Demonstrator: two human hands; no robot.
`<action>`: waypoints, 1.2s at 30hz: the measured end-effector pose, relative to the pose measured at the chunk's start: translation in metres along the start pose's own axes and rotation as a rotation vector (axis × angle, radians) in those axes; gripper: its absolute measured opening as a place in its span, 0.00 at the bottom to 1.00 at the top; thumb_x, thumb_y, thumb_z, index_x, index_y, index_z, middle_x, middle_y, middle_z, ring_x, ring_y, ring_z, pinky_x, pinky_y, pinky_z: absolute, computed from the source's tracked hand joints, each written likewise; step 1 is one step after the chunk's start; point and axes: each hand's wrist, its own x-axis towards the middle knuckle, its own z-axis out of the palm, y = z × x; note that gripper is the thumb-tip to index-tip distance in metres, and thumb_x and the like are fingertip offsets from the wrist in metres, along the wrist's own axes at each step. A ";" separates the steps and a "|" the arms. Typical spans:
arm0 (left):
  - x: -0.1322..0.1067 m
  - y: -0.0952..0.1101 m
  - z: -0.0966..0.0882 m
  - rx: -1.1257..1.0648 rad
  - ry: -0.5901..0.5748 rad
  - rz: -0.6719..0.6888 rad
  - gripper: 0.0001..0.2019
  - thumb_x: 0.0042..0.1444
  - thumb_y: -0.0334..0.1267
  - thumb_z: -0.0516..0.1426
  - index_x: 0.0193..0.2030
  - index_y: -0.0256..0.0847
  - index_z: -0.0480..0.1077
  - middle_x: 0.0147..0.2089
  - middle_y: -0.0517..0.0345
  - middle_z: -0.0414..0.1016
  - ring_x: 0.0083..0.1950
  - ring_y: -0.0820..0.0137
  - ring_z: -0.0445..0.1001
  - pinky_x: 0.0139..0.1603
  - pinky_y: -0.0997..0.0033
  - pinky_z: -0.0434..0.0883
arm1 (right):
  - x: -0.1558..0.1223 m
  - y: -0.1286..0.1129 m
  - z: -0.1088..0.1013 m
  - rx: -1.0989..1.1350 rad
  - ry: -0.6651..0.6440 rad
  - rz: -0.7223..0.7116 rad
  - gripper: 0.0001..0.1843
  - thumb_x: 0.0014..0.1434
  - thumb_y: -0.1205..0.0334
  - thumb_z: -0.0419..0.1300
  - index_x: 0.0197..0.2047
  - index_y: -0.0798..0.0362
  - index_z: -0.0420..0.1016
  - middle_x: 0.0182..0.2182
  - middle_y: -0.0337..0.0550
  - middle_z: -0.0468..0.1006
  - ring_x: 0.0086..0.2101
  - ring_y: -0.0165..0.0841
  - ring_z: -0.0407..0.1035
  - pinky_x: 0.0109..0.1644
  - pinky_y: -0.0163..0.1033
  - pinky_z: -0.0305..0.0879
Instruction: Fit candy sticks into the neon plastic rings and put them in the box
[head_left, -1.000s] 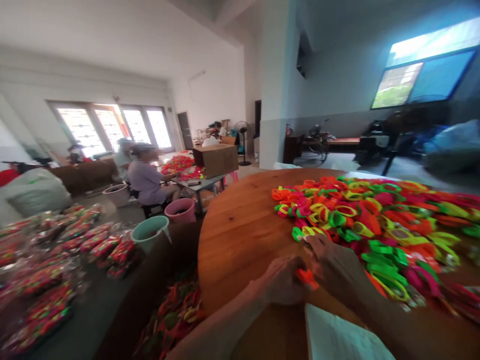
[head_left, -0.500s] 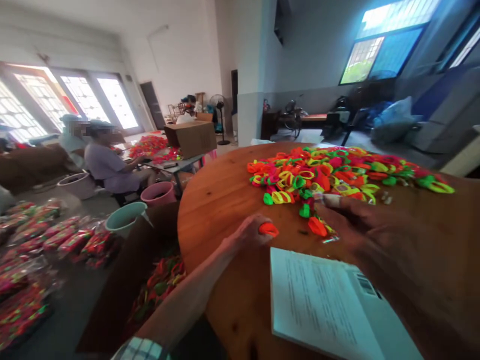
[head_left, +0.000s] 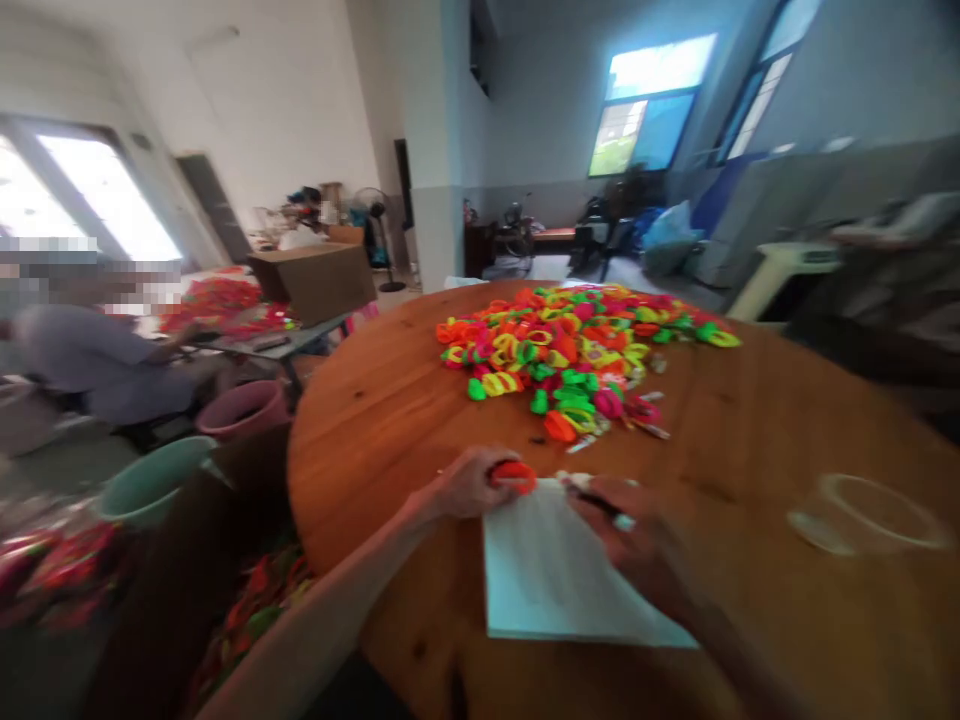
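My left hand (head_left: 472, 482) is closed around an orange fabric loop (head_left: 516, 474), just past the far left corner of a white booklet (head_left: 555, 580). Over the booklet's right part is my right hand (head_left: 626, 525), blurred, its fingers drawn together; a small dark thing shows between them, too smeared to name. Something whitish is at those fingertips. Beyond both hands lies a pile of neon fabric loops (head_left: 570, 345) in orange, yellow, green and pink, with several small clear bits at its near edge.
The round wooden table (head_left: 360, 440) carries a clear plastic bowl (head_left: 885, 515) at right. To the left stand a brown carton (head_left: 187, 560) of loops, a green tub (head_left: 154, 490) and a pink tub (head_left: 244, 410). A person (head_left: 97, 350) sits by another table with a cardboard box (head_left: 315, 280).
My right hand has come away from the pile and back over the booklet. The left hand still holds the orange loop. The view has turned right, bringing the clear bowl into sight.
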 end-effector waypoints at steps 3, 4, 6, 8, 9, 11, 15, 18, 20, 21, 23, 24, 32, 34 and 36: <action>0.002 -0.004 0.002 0.010 0.002 -0.046 0.13 0.58 0.41 0.59 0.47 0.37 0.74 0.40 0.56 0.77 0.39 0.70 0.72 0.39 0.74 0.67 | -0.004 0.016 0.013 -0.342 -0.196 -0.047 0.16 0.67 0.62 0.50 0.37 0.56 0.78 0.35 0.48 0.77 0.37 0.36 0.70 0.42 0.41 0.65; 0.002 -0.005 0.003 0.004 0.000 -0.052 0.13 0.59 0.42 0.59 0.47 0.37 0.74 0.40 0.56 0.76 0.38 0.71 0.72 0.39 0.75 0.67 | -0.004 0.018 0.014 -0.433 -0.228 -0.046 0.16 0.68 0.63 0.48 0.39 0.56 0.78 0.37 0.49 0.76 0.38 0.37 0.69 0.44 0.40 0.64; 0.002 -0.005 0.004 -0.010 0.001 -0.044 0.12 0.61 0.42 0.58 0.47 0.37 0.74 0.41 0.57 0.77 0.39 0.72 0.71 0.40 0.75 0.67 | -0.005 0.016 0.016 -0.565 -0.278 -0.045 0.17 0.69 0.61 0.47 0.41 0.55 0.77 0.38 0.49 0.74 0.39 0.36 0.68 0.44 0.40 0.61; 0.000 -0.004 0.005 -0.020 0.018 -0.034 0.12 0.61 0.41 0.58 0.48 0.37 0.74 0.42 0.57 0.77 0.39 0.72 0.72 0.40 0.75 0.66 | -0.004 0.014 0.017 -0.651 -0.298 -0.051 0.18 0.70 0.60 0.47 0.40 0.54 0.77 0.38 0.49 0.73 0.37 0.36 0.67 0.42 0.40 0.59; 0.000 -0.004 0.006 -0.022 0.031 -0.035 0.12 0.61 0.41 0.58 0.48 0.37 0.74 0.42 0.57 0.77 0.40 0.72 0.72 0.40 0.75 0.66 | -0.003 0.014 0.018 -0.670 -0.300 -0.064 0.18 0.70 0.60 0.46 0.40 0.54 0.76 0.37 0.49 0.73 0.37 0.36 0.66 0.41 0.40 0.58; -0.001 -0.005 0.009 -0.024 0.052 -0.037 0.11 0.62 0.41 0.58 0.47 0.37 0.74 0.41 0.56 0.76 0.40 0.72 0.72 0.40 0.76 0.66 | 0.000 0.017 0.020 -0.642 -0.289 -0.103 0.17 0.70 0.61 0.47 0.38 0.55 0.75 0.36 0.48 0.72 0.36 0.36 0.66 0.40 0.39 0.57; -0.002 -0.007 0.013 -0.046 0.094 -0.011 0.12 0.61 0.41 0.59 0.47 0.36 0.75 0.40 0.55 0.76 0.40 0.72 0.72 0.42 0.75 0.67 | 0.007 0.025 0.024 -0.429 -0.231 -0.173 0.15 0.70 0.59 0.48 0.36 0.55 0.72 0.34 0.45 0.71 0.33 0.33 0.65 0.38 0.36 0.58; -0.003 -0.009 0.014 -0.069 0.112 0.022 0.12 0.61 0.41 0.59 0.47 0.35 0.75 0.40 0.54 0.76 0.39 0.71 0.72 0.41 0.74 0.67 | 0.012 0.029 0.025 -0.363 -0.194 -0.211 0.14 0.70 0.58 0.49 0.39 0.55 0.72 0.34 0.45 0.72 0.33 0.33 0.66 0.38 0.36 0.59; -0.003 -0.009 0.014 -0.066 0.107 0.037 0.11 0.62 0.40 0.58 0.46 0.35 0.75 0.39 0.54 0.76 0.39 0.71 0.72 0.41 0.74 0.67 | 0.014 0.032 0.026 -0.342 -0.193 -0.235 0.13 0.69 0.59 0.50 0.40 0.56 0.73 0.34 0.45 0.73 0.34 0.34 0.67 0.39 0.37 0.60; -0.003 -0.009 0.014 -0.059 0.102 0.039 0.11 0.62 0.40 0.58 0.46 0.35 0.75 0.39 0.54 0.76 0.39 0.71 0.71 0.41 0.74 0.67 | 0.014 0.033 0.027 -0.330 -0.194 -0.244 0.13 0.69 0.59 0.50 0.41 0.56 0.73 0.34 0.46 0.73 0.35 0.34 0.67 0.39 0.37 0.60; -0.002 -0.007 0.013 -0.045 0.094 0.042 0.11 0.63 0.40 0.58 0.46 0.36 0.75 0.38 0.54 0.76 0.38 0.72 0.71 0.41 0.74 0.67 | 0.013 0.036 0.027 -0.312 -0.193 -0.258 0.13 0.69 0.59 0.51 0.41 0.56 0.74 0.34 0.45 0.72 0.34 0.34 0.67 0.39 0.37 0.61; -0.002 -0.007 0.012 -0.040 0.090 0.043 0.11 0.63 0.40 0.58 0.45 0.36 0.75 0.37 0.54 0.76 0.38 0.72 0.71 0.41 0.74 0.67 | 0.012 0.036 0.028 -0.307 -0.189 -0.262 0.13 0.69 0.59 0.51 0.42 0.56 0.74 0.34 0.45 0.72 0.34 0.34 0.67 0.38 0.37 0.61; -0.001 -0.006 0.013 -0.053 0.102 0.035 0.11 0.63 0.40 0.57 0.46 0.37 0.75 0.41 0.54 0.77 0.42 0.71 0.73 0.45 0.73 0.69 | 0.010 0.036 0.027 -0.328 -0.187 -0.355 0.10 0.68 0.64 0.51 0.44 0.57 0.74 0.35 0.47 0.71 0.35 0.33 0.65 0.40 0.38 0.63; -0.001 -0.007 0.014 -0.043 0.097 0.039 0.11 0.63 0.40 0.57 0.47 0.37 0.75 0.42 0.53 0.77 0.43 0.70 0.73 0.46 0.72 0.69 | 0.010 0.035 0.025 -0.399 -0.223 -0.411 0.11 0.67 0.69 0.51 0.45 0.59 0.73 0.36 0.48 0.71 0.36 0.35 0.65 0.40 0.39 0.63; -0.001 -0.008 0.014 -0.025 0.097 0.053 0.11 0.64 0.40 0.57 0.48 0.37 0.74 0.42 0.52 0.77 0.44 0.69 0.74 0.47 0.70 0.70 | 0.010 0.032 0.023 -0.517 -0.276 -0.475 0.11 0.64 0.73 0.50 0.43 0.61 0.74 0.35 0.50 0.71 0.36 0.37 0.64 0.40 0.40 0.64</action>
